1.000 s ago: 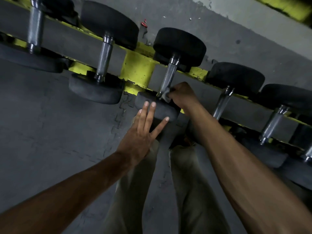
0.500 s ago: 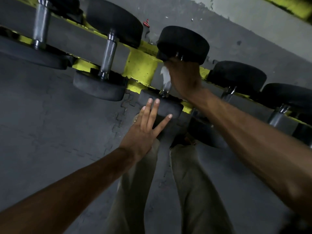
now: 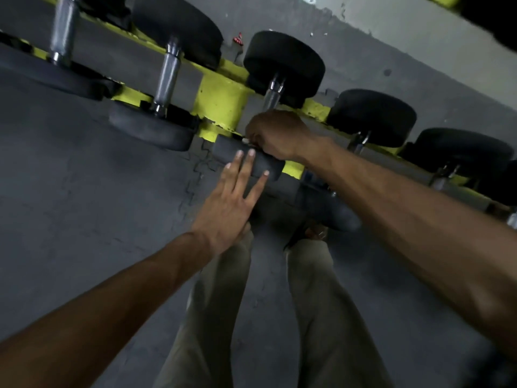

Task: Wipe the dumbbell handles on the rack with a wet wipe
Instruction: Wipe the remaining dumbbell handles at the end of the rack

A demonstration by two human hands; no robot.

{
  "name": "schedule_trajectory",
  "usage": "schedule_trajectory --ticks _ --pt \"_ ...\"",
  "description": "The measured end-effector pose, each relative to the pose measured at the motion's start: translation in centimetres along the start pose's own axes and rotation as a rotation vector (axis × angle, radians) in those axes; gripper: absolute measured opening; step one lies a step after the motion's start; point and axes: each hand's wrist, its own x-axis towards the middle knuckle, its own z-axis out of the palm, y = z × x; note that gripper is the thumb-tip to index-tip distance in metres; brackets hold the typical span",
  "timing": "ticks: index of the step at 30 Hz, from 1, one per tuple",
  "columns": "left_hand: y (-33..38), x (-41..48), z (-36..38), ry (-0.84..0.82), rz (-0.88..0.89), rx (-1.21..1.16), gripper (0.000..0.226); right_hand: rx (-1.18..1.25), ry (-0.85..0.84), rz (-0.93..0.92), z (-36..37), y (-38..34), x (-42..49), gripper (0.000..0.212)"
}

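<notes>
R hand (image 3: 277, 135) clamped w/ wet wipe (image 3: 245, 140) at low end of mid dumbbell handle (image 3: 273, 95), L hand (image 3: 232, 197) flat on near head (image 3: 226, 148); if brace is lost, head could be rolled off rack (image 3: 221, 105).

rack (image 3: 221, 103) yellow; dumbbell heads (image 3: 284, 64) black; handles (image 3: 165, 77) silver; trousers (image 3: 330, 317) khaki

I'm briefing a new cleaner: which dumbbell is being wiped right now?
Find the rack's yellow upright post. The dumbbell just right of it is the one. Alone among its neighbours, its handle is gripped by the right hand, and the left hand touches its near head.
</notes>
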Motion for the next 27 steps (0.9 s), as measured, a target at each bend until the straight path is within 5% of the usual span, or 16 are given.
schedule_trajectory --ticks 4,10,16,20,25,27 --pt "4.8 0.4 -1.3 -0.058 0.058 -0.074 0.113 0.032 0.190 0.119 -0.8 3.4 -5.2 0.037" --pt "12.1 2.4 -0.6 -0.084 0.185 -0.142 0.108 -0.093 0.139 0.138 2.6 10.1 -14.0 0.015" --pt "15.0 2.7 -0.4 -0.152 0.107 -0.119 0.118 -0.085 -0.040 -0.126 4.6 10.0 -16.7 0.020" --pt "15.1 2.8 -1.6 -0.237 0.115 -0.050 0.128 -0.068 0.184 0.056 3.4 13.3 -15.5 0.029" --pt "16.0 2.8 -1.4 -0.259 0.071 -0.052 0.119 0.081 0.018 0.036 6.0 10.2 -17.5 0.018" --pt "16.2 2.7 -0.8 -0.228 0.058 -0.073 0.114 0.133 0.090 0.036 6.6 10.4 -18.0 0.018"
